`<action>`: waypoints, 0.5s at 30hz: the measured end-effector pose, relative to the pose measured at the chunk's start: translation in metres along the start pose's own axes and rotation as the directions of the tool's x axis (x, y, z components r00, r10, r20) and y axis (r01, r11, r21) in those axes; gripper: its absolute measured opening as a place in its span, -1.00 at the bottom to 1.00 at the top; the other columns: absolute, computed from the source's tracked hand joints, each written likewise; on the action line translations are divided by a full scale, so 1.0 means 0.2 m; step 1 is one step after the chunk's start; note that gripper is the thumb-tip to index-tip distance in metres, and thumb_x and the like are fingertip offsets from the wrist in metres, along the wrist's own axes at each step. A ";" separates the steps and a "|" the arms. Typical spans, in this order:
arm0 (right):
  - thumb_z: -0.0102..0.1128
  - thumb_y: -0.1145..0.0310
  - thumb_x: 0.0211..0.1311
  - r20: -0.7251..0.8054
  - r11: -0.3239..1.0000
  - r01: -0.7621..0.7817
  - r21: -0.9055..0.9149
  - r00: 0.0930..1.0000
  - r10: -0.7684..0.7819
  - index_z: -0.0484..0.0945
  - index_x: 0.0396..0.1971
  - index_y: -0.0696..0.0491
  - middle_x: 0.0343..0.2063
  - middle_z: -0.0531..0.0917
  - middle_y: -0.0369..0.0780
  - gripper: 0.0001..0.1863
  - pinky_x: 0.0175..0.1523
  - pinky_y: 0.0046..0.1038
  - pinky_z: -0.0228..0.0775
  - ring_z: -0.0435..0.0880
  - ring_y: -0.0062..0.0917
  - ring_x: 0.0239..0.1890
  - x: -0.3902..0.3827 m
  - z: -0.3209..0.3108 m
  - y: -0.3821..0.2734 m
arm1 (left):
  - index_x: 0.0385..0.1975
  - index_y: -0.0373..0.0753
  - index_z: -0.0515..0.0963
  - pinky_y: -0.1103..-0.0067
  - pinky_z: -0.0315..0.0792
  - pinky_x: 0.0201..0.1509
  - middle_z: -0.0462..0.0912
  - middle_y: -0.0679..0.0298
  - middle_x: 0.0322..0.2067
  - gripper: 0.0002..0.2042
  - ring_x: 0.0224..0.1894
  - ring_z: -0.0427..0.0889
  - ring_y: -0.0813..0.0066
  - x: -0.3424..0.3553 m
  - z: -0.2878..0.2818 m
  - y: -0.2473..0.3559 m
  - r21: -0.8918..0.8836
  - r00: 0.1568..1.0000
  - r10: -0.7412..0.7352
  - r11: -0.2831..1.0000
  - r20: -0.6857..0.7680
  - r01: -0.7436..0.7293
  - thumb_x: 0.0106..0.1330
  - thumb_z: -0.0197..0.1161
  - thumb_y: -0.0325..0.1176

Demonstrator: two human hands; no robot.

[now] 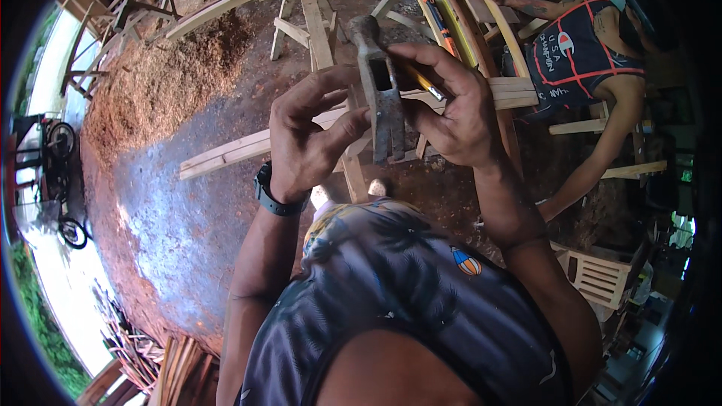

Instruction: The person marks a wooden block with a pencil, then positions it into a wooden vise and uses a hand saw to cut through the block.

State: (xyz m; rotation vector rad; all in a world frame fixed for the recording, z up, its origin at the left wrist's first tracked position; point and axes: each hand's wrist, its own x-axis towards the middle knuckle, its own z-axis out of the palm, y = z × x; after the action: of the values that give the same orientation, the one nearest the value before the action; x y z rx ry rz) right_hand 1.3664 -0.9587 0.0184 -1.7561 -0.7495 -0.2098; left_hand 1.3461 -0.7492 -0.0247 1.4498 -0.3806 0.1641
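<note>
A worn grey metal hammer head [387,109] is held up in front of my chest, and its handle hole shows as a dark, empty slot. My left hand [312,128] closes on its left side, thumb and fingers against the metal. From the other side, my right hand [459,109] grips the same piece with curled fingers. A thin yellow pencil-like stick [426,83] with a dark and pale end lies within the right hand's fingers; its exact kind is unclear. Some fingertips are hidden behind the metal.
Long wooden boards [233,152] rest on trestles below and beyond my hands. An orange-and-black tool [442,24] lies on one beam. At right another person [579,53] leans over the wood. Sawdust [169,79] is heaped at left; a slatted wooden piece [598,278] stands lower right.
</note>
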 end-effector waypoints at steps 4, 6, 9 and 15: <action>0.39 0.53 0.13 -0.028 0.996 0.058 -0.074 0.998 -0.060 0.54 0.08 0.19 -0.10 0.72 -0.08 -0.53 0.12 -0.40 0.55 0.73 -0.38 -0.01 0.00 0.00 0.01 | -0.02 -0.35 0.62 0.35 0.52 0.19 0.70 0.21 -0.09 -0.62 0.00 0.67 0.41 0.00 0.01 0.01 -0.050 1.000 -0.030 0.998 -0.004 0.029 0.18 0.48 -0.36; 0.39 0.53 0.13 -0.037 0.996 0.065 -0.066 0.997 -0.067 0.54 0.07 0.19 -0.11 0.72 -0.08 -0.54 0.12 -0.40 0.56 0.74 -0.38 -0.02 0.01 0.00 0.02 | -0.03 -0.37 0.62 0.36 0.52 0.20 0.71 0.21 -0.12 -0.64 0.00 0.68 0.40 0.00 0.02 0.02 -0.117 0.999 -0.049 0.992 -0.008 0.047 0.20 0.46 -0.40; 0.37 0.54 0.12 -0.039 0.995 0.071 -0.065 0.997 -0.074 0.55 0.05 0.18 -0.12 0.73 -0.10 -0.56 0.10 -0.41 0.56 0.74 -0.39 -0.04 0.01 0.00 0.02 | -0.04 -0.36 0.63 0.36 0.52 0.20 0.72 0.22 -0.14 -0.65 -0.02 0.68 0.41 0.00 0.01 0.03 -0.085 0.997 -0.080 0.993 -0.007 0.079 0.19 0.46 -0.41; 0.24 0.68 0.15 0.060 0.998 0.043 -0.035 0.997 -0.041 0.48 0.14 0.20 -0.02 0.65 -0.16 -0.50 0.24 -0.46 0.44 0.63 -0.50 0.11 0.00 -0.02 0.01 | -0.06 -0.35 0.64 0.39 0.51 0.18 0.73 0.23 -0.14 -0.68 -0.05 0.69 0.43 -0.01 0.01 0.03 -0.060 0.993 -0.118 0.991 -0.015 0.116 0.20 0.44 -0.40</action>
State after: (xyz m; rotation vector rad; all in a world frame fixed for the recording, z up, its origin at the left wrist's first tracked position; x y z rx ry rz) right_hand 1.3689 -0.9628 0.0175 -1.7888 -0.8309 -0.2020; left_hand 1.3428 -0.7503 -0.0197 1.4069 -0.2822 0.0711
